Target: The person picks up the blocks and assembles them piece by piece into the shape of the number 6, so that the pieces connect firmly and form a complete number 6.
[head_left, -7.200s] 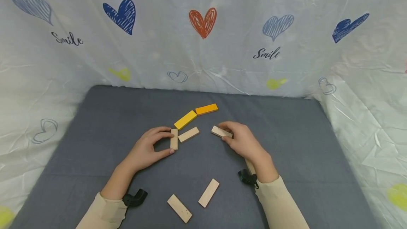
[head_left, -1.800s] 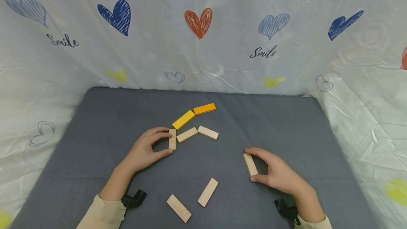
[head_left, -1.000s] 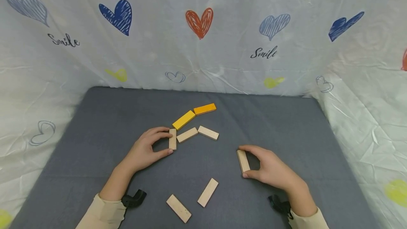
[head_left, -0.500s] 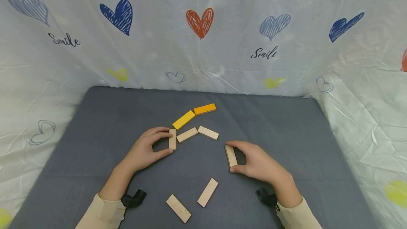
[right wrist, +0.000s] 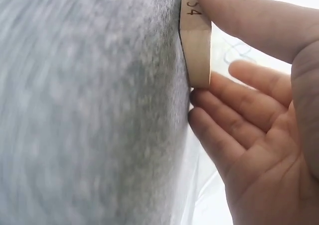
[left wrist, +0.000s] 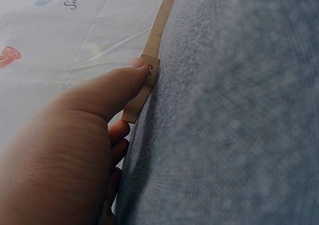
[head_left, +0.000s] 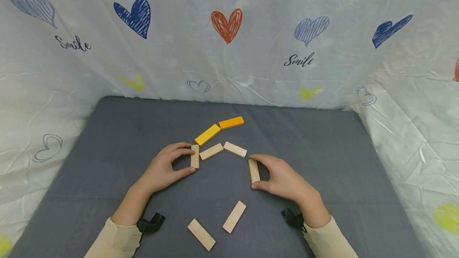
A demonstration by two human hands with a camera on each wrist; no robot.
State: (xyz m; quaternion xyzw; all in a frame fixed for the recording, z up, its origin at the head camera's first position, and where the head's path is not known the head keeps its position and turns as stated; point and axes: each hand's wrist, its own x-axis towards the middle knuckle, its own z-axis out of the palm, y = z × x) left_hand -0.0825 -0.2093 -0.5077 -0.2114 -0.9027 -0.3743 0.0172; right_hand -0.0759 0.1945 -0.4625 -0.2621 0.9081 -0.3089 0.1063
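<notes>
My left hand (head_left: 166, 166) holds a plain wooden block (head_left: 195, 157) between thumb and fingers, at the left end of a curved row. Right of it lie a second plain block (head_left: 211, 152) and a third (head_left: 235, 149), laid end to end at angles. My right hand (head_left: 283, 176) pinches another plain block (head_left: 254, 171) by its two ends, just below and right of the third one. In the right wrist view this wooden block (right wrist: 197, 46) shows dark numerals on its end and sits right at the cloth. Behind the row, a yellow block (head_left: 208, 135) meets an orange block (head_left: 231, 123).
Two loose plain blocks, a left one (head_left: 201, 234) and a right one (head_left: 234, 217), lie nearer the front on the grey cloth (head_left: 143, 126). A white curtain (head_left: 258, 19) printed with hearts stands behind the table.
A block from my right hand now lies at the row's right end. That hand then gripped another block farther right and has brought it leftward to the row. My left hand stays put.
</notes>
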